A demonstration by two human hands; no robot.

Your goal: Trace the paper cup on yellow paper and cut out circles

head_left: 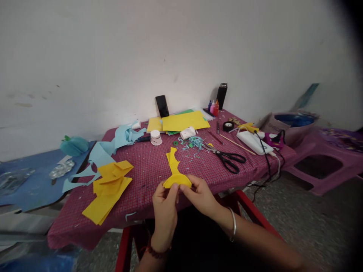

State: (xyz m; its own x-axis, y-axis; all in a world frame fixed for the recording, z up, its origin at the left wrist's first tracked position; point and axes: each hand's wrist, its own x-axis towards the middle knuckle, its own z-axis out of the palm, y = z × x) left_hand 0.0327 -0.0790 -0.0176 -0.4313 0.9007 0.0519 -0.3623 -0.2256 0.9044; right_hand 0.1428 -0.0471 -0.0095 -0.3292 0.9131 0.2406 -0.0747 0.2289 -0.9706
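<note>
Both of my hands pinch a cut yellow paper shape (175, 173) at the near edge of the table. My left hand (164, 213) grips its rounded lower part from the left, fingers closed on it. From the right, my right hand (200, 194), with a silver bangle on the wrist, holds the same rounded part. The shape's narrow jagged end points away from me over the red checked tablecloth (147, 170).
Yellow paper offcuts (109, 189) and light blue scraps (113, 145) lie to the left. Black scissors (228, 158), a white cup (155, 137), yellow sheets (183, 121), paint bottles (213, 107), a phone (162, 106), a flask (221, 96) and a white power strip (253, 142) sit beyond. A purple stool (323, 162) stands at the right.
</note>
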